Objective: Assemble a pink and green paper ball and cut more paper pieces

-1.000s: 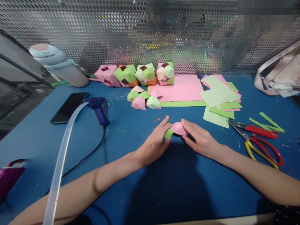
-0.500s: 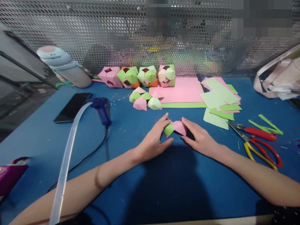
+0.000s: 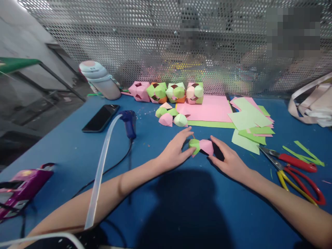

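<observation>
We hold our left hand (image 3: pixel 176 148) with thumb and fingers spread at the green end of a green-and-pink folded paper piece (image 3: pixel 206 147), the thumb against it. Our right hand (image 3: pixel 232 162) is also parted, fingers and thumb around the pink end. The piece lies between our 2 hands on the blue surface (image 3: pixel 153 193). Beyond it we see small folded pieces (image 3: pixel 166 119) and a row of 4 paper balls (image 3: pixel 157 91); a blue glue gun (image 3: pixel 129 124) sits to our left, scissors (image 3: pixel 287 173) to our right.
</observation>
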`<state>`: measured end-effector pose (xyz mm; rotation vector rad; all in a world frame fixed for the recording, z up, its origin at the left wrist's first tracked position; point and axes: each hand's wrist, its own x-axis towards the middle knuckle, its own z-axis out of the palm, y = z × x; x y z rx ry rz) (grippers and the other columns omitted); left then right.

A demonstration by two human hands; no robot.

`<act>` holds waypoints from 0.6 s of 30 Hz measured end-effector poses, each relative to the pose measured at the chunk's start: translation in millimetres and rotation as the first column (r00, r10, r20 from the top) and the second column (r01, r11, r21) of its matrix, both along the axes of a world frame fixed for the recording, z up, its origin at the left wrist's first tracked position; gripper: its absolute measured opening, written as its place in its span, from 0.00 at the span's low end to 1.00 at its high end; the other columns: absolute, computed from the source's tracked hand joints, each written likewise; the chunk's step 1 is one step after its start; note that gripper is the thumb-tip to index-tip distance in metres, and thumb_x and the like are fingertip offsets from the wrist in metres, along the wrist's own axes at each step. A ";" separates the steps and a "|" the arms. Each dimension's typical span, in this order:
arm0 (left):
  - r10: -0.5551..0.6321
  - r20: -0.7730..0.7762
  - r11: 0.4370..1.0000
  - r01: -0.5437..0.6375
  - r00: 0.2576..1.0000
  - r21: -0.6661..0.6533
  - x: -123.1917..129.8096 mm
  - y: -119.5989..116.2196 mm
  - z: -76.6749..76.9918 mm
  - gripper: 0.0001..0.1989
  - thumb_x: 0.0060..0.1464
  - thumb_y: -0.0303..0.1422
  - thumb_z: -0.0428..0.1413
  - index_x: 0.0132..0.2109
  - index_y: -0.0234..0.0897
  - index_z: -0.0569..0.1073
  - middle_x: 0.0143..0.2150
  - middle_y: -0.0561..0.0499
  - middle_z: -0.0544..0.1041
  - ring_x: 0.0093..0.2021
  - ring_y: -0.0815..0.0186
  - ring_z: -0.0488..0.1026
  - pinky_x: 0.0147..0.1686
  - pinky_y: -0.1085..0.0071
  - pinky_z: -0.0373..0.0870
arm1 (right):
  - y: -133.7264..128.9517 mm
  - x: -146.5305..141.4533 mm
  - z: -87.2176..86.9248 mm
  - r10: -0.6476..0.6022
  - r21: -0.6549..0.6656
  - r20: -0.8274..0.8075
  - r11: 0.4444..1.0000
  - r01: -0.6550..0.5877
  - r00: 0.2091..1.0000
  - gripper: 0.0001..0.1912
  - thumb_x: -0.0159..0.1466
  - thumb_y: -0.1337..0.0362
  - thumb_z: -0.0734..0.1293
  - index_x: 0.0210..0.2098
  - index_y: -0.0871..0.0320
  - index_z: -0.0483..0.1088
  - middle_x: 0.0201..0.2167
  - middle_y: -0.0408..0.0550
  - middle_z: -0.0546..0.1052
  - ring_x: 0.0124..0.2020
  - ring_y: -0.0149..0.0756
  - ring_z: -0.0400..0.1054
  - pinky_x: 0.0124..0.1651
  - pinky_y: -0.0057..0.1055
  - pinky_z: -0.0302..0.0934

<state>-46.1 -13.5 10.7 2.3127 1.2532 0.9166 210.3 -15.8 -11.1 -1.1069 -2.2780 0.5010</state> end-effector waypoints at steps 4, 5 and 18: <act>0.084 -0.063 0.990 -0.076 0.995 0.122 -15.1 17.7 3.2 0.19 0.62 0.34 0.51 0.58 0.35 0.65 0.66 0.35 0.63 0.67 0.54 0.60 0.63 0.50 0.62 | 2.0 5.4 16.6 -0.025 0.025 0.009 0.999 0.025 1.000 0.33 0.66 0.58 0.64 0.68 0.52 0.52 0.66 0.55 0.62 0.65 0.50 0.58 0.64 0.57 0.57; 0.107 -0.072 0.983 -0.095 0.992 0.155 -19.7 23.1 3.6 0.18 0.62 0.33 0.51 0.57 0.35 0.65 0.66 0.35 0.63 0.67 0.54 0.60 0.63 0.50 0.62 | 4.6 5.7 23.9 -0.025 0.042 0.010 0.999 0.025 1.000 0.32 0.67 0.57 0.64 0.68 0.52 0.52 0.65 0.55 0.64 0.65 0.51 0.59 0.64 0.57 0.58; 0.484 0.218 0.863 -0.504 0.847 0.042 -76.7 124.1 0.2 0.19 0.61 0.38 0.47 0.53 0.33 0.71 0.59 0.40 0.72 0.62 0.58 0.65 0.64 0.58 0.58 | 136.8 -106.5 46.8 0.185 0.177 0.296 0.953 -0.244 0.937 0.39 0.58 0.52 0.71 0.63 0.63 0.59 0.68 0.65 0.55 0.68 0.57 0.51 0.66 0.53 0.52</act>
